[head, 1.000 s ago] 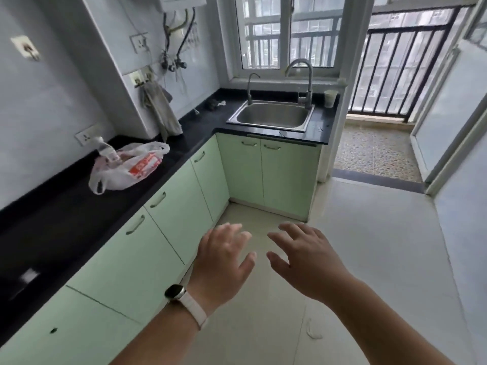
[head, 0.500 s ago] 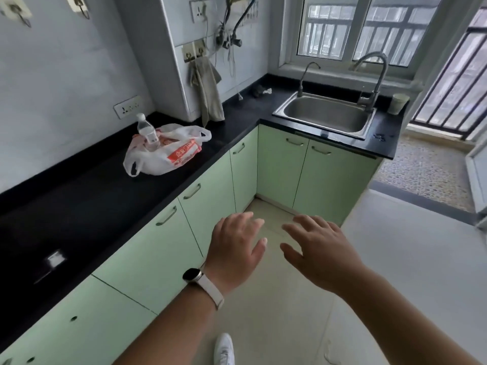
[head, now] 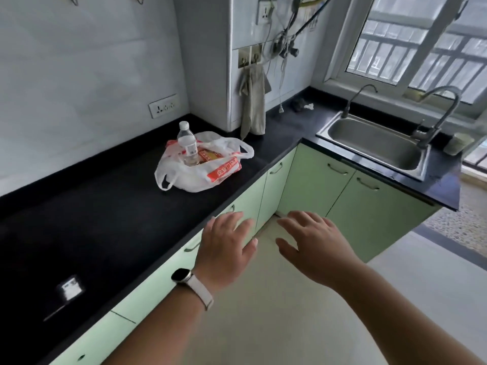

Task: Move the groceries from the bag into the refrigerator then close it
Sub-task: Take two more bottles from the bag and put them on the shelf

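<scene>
White plastic, printed with red panels, made up the bag (head: 203,168) that sat on the black counter (head: 105,219) a little left of the frame's centre. Its handles flopped outward and its mouth gaped. A clear water bottle (head: 187,144) with a white cap stood upright in the opening, and a red and yellow packet (head: 210,154) lay just beside it inside the bag.

Both hands hovered low in the middle of the frame, palms down, in front of the pale green cabinets (head: 311,180). The left hand (head: 226,243) had its fingers spread wide and held nothing; a watch (head: 181,275) on a pale strap sat on that wrist. The right hand (head: 315,241) was likewise splayed and empty, just beside the left without touching it. Both were well apart from the bag.

At the right of the frame a steel sink (head: 374,143) was set into the counter below a window, with a tall tap (head: 440,111) behind it and a pale cup (head: 458,143) at its far right. A grey cloth (head: 253,101) hung from hooks on the wall at upper centre. No refrigerator was in view.
</scene>
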Tool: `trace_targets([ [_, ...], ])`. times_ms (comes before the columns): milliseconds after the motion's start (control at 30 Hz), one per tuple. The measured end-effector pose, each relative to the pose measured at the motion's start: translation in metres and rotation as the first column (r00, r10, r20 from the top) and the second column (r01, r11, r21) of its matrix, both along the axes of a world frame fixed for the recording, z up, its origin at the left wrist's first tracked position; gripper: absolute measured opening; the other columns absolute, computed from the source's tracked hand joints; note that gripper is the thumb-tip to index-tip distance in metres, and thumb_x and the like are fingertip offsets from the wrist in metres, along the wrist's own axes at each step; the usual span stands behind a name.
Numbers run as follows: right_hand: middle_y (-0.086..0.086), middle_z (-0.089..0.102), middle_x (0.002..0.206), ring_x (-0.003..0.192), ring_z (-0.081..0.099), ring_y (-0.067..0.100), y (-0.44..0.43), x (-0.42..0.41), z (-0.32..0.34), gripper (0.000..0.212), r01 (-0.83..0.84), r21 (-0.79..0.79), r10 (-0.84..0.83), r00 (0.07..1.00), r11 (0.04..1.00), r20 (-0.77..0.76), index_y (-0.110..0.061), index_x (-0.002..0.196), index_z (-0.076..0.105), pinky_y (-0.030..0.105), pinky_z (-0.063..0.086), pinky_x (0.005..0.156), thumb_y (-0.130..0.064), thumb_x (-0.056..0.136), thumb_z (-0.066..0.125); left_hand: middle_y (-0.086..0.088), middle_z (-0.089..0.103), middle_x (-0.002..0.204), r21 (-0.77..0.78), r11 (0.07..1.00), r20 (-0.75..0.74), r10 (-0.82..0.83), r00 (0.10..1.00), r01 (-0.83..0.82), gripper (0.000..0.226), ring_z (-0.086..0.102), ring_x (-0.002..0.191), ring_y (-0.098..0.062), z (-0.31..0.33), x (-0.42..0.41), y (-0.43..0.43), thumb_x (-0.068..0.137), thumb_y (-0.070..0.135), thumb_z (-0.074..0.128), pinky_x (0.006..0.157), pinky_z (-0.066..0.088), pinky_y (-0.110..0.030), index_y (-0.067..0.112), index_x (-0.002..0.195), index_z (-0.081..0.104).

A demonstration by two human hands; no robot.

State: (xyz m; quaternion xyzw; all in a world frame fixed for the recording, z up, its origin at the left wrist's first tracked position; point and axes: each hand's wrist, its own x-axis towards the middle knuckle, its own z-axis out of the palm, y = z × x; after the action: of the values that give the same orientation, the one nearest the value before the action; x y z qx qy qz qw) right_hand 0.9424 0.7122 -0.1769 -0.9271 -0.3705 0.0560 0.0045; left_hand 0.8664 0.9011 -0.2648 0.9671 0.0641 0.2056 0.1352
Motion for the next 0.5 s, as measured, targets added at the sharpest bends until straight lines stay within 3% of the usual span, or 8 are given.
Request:
trace_targets([
  [133,-0.008,0.044,0.147,0.136,0.038,0.017,0.029,0.023,0.001,0.075,-0.049,0.025,0.049,0.999,0.998,0.012,-0.036,0.144,0.038,0.037,0.03,0.111,-0.067,0.084,0.007,-0.002,0.064,0.121,-0.017,0.998,0.0,0.059,0.998,-0.059,0.04,0.06,0.112,-0.027,-0.005,0.007,0.023,0.088,0.044,0.047,0.097,0.047,-0.052,0.022,0.117,0.064],
  [267,-0.007,0.042,0.148,0.137,0.037,0.018,0.05,0.051,-0.011,0.063,-0.09,0.028,0.091,0.995,0.996,-0.029,-0.035,0.145,0.038,0.037,0.029,0.111,-0.063,0.091,0.021,-0.001,0.064,0.12,-0.019,0.993,-0.044,0.113,0.993,-0.114,0.039,0.06,0.111,-0.026,-0.009,0.02,0.038,0.087,0.043,0.049,0.096,0.049,-0.052,0.023,0.117,0.063],
  [500,-0.008,0.04,0.148,0.137,0.037,0.018,0.08,0.131,-0.036,0.055,-0.206,0.063,0.211,0.973,0.977,-0.09,-0.035,0.146,0.035,0.037,0.027,0.113,-0.058,0.097,0.03,-0.001,0.064,0.124,0.013,0.971,-0.179,0.235,0.955,-0.237,0.043,0.059,0.118,-0.024,-0.009,0.071,0.061,0.089,0.046,0.045,0.099,0.049,-0.053,0.024,0.122,0.063],
])
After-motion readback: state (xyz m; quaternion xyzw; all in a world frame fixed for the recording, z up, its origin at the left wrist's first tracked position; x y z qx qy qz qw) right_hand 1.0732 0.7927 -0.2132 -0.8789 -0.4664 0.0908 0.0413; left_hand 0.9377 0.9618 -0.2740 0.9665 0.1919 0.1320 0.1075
